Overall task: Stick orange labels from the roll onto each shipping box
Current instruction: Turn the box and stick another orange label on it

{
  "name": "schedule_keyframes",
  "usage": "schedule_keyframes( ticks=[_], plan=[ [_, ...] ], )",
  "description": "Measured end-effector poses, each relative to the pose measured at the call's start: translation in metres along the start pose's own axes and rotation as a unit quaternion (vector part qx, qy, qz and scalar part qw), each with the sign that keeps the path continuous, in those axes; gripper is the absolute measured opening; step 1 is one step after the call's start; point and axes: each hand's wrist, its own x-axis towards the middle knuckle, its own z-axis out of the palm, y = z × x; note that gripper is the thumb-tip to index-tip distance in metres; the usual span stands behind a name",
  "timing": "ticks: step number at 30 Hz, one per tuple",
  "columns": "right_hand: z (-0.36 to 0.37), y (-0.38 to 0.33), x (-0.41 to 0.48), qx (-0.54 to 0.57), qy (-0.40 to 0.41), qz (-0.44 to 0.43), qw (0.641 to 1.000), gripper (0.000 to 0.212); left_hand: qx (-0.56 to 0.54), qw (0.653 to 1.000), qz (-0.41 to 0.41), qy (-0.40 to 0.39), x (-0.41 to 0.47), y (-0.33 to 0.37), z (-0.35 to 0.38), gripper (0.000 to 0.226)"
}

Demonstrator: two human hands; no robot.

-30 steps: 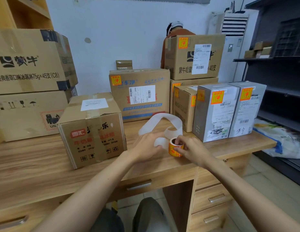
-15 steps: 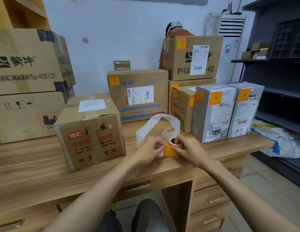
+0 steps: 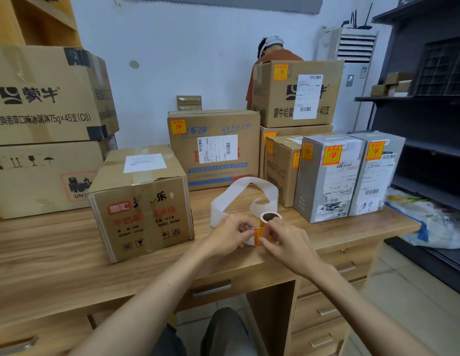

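both hands meet over the front edge of the desk (image 3: pixel 56 255). the left hand (image 3: pixel 227 235) pinches the white backing strip (image 3: pixel 239 191) just beside the orange label (image 3: pixel 259 233). the right hand (image 3: pixel 285 244) pinches the label itself, thumb over its lower corner. the roll (image 3: pixel 270 217) stands just behind, touching the right fingers.

the label looks only partly lifted. pulled fast or askew, it could tear, curl onto itself or cling to a fingertip. the light roll could tip or drag along, and the loose loop of strip behind it could snag.

farther back on the left, the brown box (image 3: pixel 141 201) shows no orange label on the faces in view. the 2 grey boxes (image 3: pixel 329 181) and the cartons (image 3: pixel 213 150) behind already wear theirs.

against 0.5 s ago, the label shows narrower, more covered by the right thumb. the roll's core also opens more toward the camera, while the hands sit in the same spot.
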Motion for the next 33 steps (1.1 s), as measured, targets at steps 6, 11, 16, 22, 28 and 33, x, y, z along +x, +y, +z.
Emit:
schedule_keyframes(
  ticks=[6,11,16,22,28,33],
  plan=[
    [0.006,-0.002,0.007,0.038,-0.029,0.048,0.998,0.022,-0.01,0.999,0.006,-0.046,0.003,-0.005,-0.003,0.018],
    [0.004,-0.002,0.007,0.063,-0.031,0.068,0.995,0.023,-0.008,0.998,0.018,-0.063,0.003,-0.003,-0.006,0.019],
    [0.006,0.003,0.007,0.071,-0.027,0.092,0.993,0.019,-0.01,0.997,0.017,-0.07,0.003,-0.002,-0.004,0.02],
    [0.005,0.004,0.006,0.065,-0.025,0.099,0.993,0.017,-0.036,0.998,0.015,-0.057,0.002,0.001,0.0,0.015],
    [0.008,0.004,0.002,0.131,0.01,0.111,0.985,0.016,-0.044,0.999,-0.006,-0.022,0.003,-0.002,0.003,0.016],
    [0.009,0.01,-0.004,0.237,0.038,0.136,0.961,0.015,-0.057,0.997,-0.045,0.02,0.006,-0.006,0.006,0.013]
  ],
)
